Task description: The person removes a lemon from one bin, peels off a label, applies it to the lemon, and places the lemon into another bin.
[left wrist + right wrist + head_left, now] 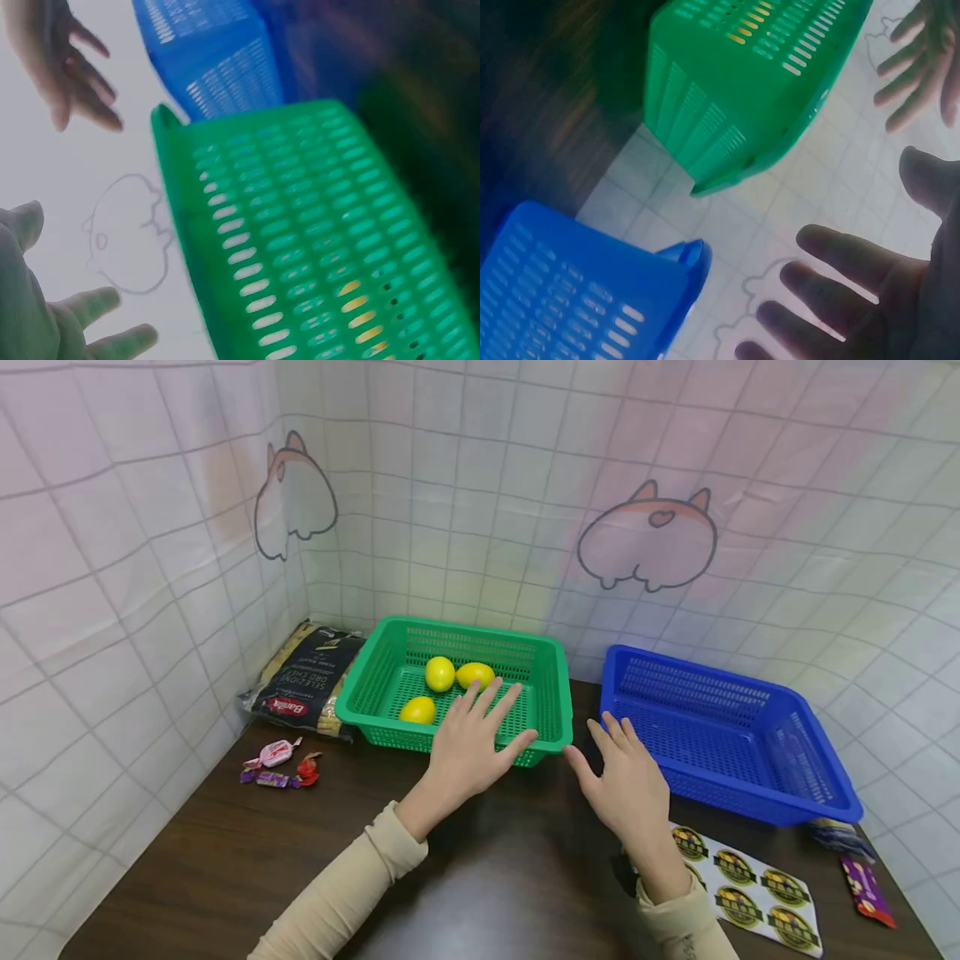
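1. Dark wood table sat against a tiled backdrop with cat doodles.
2. Nearest, a sticker sheet lay by the right sleeve.
3. Right hand hovered with fingers spread, holding nothing, between both baskets.
4. Left hand was splayed over the green basket front rim, gripping nothing.
5. Three lemons sat inside; the blue basket was just right.

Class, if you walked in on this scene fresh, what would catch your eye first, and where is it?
Probably the green basket at the back of the dark table, with three yellow lemons inside. Beside it on the right stands a blue basket. In front, the left hand and right hand hover open.
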`<state>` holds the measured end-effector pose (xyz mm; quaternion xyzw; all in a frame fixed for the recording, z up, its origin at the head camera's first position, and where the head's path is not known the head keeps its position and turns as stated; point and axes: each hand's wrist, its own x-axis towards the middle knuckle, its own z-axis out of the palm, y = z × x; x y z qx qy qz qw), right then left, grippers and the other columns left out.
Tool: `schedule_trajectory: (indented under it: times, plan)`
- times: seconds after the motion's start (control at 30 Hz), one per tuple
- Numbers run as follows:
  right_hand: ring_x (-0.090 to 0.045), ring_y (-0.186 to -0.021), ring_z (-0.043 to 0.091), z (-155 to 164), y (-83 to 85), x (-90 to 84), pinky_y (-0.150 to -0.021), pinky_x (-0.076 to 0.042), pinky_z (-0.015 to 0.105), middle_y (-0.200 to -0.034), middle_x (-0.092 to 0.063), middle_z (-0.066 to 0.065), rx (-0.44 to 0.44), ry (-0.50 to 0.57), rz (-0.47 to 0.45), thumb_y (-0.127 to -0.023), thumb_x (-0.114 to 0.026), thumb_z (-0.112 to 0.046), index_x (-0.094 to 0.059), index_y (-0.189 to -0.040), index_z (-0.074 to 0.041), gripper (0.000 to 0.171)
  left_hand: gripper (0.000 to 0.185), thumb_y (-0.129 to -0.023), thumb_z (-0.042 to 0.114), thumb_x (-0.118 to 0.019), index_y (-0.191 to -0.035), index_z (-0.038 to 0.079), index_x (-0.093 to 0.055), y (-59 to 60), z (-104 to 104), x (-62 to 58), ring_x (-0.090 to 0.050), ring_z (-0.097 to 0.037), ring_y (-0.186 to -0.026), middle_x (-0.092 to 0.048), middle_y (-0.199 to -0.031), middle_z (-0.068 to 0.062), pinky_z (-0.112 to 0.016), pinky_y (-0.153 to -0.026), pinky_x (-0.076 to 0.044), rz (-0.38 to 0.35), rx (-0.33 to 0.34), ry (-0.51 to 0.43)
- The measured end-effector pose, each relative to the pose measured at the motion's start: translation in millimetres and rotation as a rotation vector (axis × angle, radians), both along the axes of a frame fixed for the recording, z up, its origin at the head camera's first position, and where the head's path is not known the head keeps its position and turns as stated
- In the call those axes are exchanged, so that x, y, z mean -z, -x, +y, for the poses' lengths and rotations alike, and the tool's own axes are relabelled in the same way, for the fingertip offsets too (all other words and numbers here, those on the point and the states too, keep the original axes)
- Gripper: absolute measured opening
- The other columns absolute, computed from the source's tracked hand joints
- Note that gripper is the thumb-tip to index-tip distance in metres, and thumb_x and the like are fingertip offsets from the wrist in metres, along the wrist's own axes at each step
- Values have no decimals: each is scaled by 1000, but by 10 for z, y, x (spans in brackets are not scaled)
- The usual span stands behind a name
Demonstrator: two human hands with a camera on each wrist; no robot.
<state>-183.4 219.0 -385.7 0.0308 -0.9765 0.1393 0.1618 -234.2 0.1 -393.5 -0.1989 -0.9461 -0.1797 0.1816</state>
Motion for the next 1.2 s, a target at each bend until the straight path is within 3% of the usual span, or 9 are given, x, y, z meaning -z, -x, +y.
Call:
schedule_trajectory:
  times: [0.13, 0.3, 0.43, 0.63, 0.8, 0.9, 0.97, 1.07, 1.2]
  plan:
    - [-59, -127, 38, -49, 46, -8, -90, -55, 58, -142, -60, 16, -36, 48, 38, -95, -57, -55, -56, -140, -10, 64, 70, -95, 67, -44, -148, 21, -47, 89, -45, -127, -43, -32, -145, -46, -155, -7, -48, -117, -41, 28, -17, -37]
    - [-71, -82, 33, -90, 149, -24, -63, -57, 48, -112, -74, 18, -71, 74, -14, -94, -63, -48, -57, -138, -5, 61, 68, -96, 65, -46, -141, 16, -55, 250, -132, -356, -48, -29, -140, -51, -151, -7, -48, -105, -52, -55, -25, -63]
    - [-70, -72, 28, -96, 253, 0, -65, -57, 45, -96, -75, 19, -91, 75, -67, -97, -61, -44, -56, -136, 1, 60, 68, -96, 66, -44, -141, 16, -55, 401, -217, -533, -51, -32, -136, -52, -150, -8, -49, -94, -58, -164, -31, -81]
    - [-71, -89, 38, -92, 375, 13, -83, -57, 53, -111, -71, 28, -69, 125, -123, -99, -57, -41, -49, -140, 7, 64, 69, -97, 65, -43, -145, 16, -50, 663, -376, -825, -51, -33, -135, -51, -151, -9, -54, -105, -49, -308, 5, -49]
    - [-70, -68, 28, -86, 456, 21, -82, -57, 50, -114, -70, 28, -63, 220, -155, -99, -58, -40, -50, -141, 6, 63, 65, -99, 60, -45, -144, 14, -51, 983, -525, -993, -55, -33, -131, -56, -147, -10, -51, -106, -48, -384, 78, -22]
    - [-72, -71, 24, -86, 472, 37, -84, -58, 48, -114, -72, 26, -54, 281, -166, -99, -60, -40, -50, -141, 5, 63, 62, -101, 55, -46, -144, 11, -51, 1237, -633, -1004, -50, -34, -136, -53, -149, -12, -51, -109, -46, -451, 120, -1]
    - [-73, -74, 24, -89, 478, 53, -75, -58, 44, -107, -75, 23, -53, 320, -173, -98, -60, -39, -50, -141, 5, 63, 60, -101, 51, -46, -144, 9, -51, 1417, -723, -967, -48, -35, -138, -50, -150, -14, -51, -112, -43, -495, 123, 7]
    - [-70, -66, 18, -106, 476, 82, -58, -50, 33, -93, -77, 17, -53, 360, -178, -98, -61, -38, -51, -141, 5, 62, 57, -102, 46, -49, -143, 6, -51, 1642, -877, -842, -47, -37, -138, -49, -151, -17, -53, -113, -42, -537, 102, -8]
    - [-71, -66, 17, -128, 453, 105, -57, -52, 28, -91, -78, 16, -51, 401, -184, -97, -64, -33, -51, -140, 5, 59, 54, -101, 38, -54, -141, 3, -52, 1799, -1006, -604, -49, -39, -135, -51, -148, -21, -53, -112, -44, -520, 101, -83]
